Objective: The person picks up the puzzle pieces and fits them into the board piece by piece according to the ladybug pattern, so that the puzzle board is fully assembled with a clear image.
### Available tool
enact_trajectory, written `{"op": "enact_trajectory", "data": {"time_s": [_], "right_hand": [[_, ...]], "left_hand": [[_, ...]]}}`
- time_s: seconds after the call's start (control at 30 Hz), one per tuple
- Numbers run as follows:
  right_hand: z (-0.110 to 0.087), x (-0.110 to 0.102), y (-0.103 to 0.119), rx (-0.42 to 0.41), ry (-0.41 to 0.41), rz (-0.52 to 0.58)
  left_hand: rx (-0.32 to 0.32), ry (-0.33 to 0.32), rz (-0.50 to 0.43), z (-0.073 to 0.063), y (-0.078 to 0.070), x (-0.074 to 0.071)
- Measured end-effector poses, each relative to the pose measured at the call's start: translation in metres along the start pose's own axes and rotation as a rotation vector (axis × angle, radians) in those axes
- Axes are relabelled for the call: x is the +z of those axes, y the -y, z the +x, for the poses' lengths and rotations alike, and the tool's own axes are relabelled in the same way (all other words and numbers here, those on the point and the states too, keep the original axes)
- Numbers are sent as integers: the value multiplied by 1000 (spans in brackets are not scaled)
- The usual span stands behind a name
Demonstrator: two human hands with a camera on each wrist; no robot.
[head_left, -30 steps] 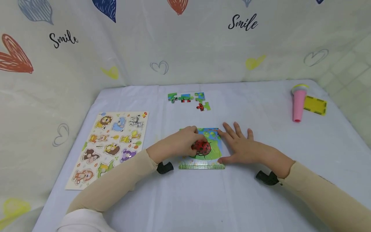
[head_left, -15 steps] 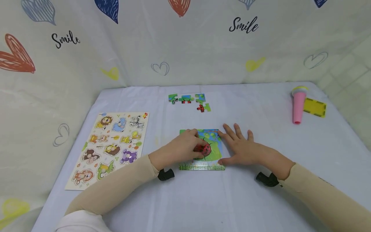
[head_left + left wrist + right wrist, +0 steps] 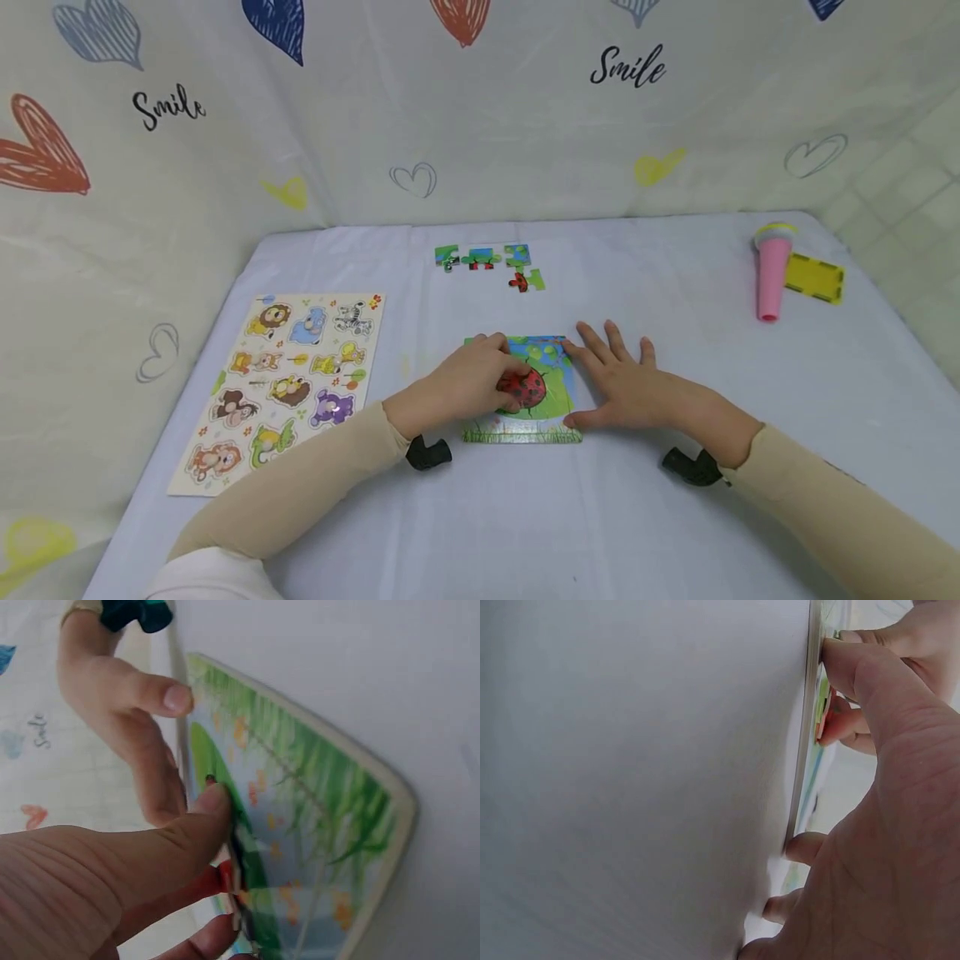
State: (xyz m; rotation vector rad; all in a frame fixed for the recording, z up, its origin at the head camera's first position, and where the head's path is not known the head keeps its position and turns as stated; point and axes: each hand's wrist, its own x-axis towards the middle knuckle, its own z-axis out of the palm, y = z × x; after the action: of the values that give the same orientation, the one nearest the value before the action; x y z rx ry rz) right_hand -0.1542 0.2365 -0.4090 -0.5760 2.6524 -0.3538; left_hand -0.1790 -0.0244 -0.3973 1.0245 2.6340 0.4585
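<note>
A square ladybug puzzle board point(image 3: 522, 434) lies flat on the table in front of the person. The left hand point(image 3: 468, 379) reaches over its left half, thumb and fingertips pinching a small puzzle piece at the red ladybug picture point(image 3: 532, 388). In the left wrist view the left thumb point(image 3: 213, 804) presses on the board's face; the fingers partly hide the piece. Against the board's right edge rests the right hand point(image 3: 637, 385), fingers spread. The right wrist view shows the right thumb point(image 3: 847, 664) touching that edge.
Several loose jigsaw pieces point(image 3: 481, 257) lie behind the board. An animal puzzle sheet point(image 3: 303, 337) lies at left. Far right, a pink toy microphone point(image 3: 772, 279) sits beside a yellow plastic tray point(image 3: 816, 278). A patterned curtain point(image 3: 510, 117) hangs behind the table.
The left hand's fingers have shifted slightly over the ladybug picture, first toward the right and then barely moving. The right hand stays at the board's right edge.
</note>
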Motion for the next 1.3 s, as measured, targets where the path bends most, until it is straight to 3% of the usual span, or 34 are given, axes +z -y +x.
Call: {"op": "enact_trajectory", "data": {"time_s": [0.23, 0.43, 0.63, 0.77, 0.87, 1.03, 1.3], "right_hand": [[-2, -1, 1, 3, -5, -6], [-1, 0, 2, -6, -2, 10], [-2, 1, 2, 5, -4, -4], [-3, 0, 2, 0, -11, 5], [-3, 0, 2, -5, -10, 16], [-2, 1, 1, 3, -11, 4], [-1, 2, 1, 0, -16, 5]], "left_hand": [[-15, -60, 37, 2, 0, 8], [-58, -73, 40, -1, 2, 9], [-7, -60, 45, 0, 9, 9], [46, -45, 189, -3, 8, 9], [130, -62, 345, -7, 5, 11], [238, -41, 470, -16, -4, 14], [249, 92, 560, -36, -21, 15]]}}
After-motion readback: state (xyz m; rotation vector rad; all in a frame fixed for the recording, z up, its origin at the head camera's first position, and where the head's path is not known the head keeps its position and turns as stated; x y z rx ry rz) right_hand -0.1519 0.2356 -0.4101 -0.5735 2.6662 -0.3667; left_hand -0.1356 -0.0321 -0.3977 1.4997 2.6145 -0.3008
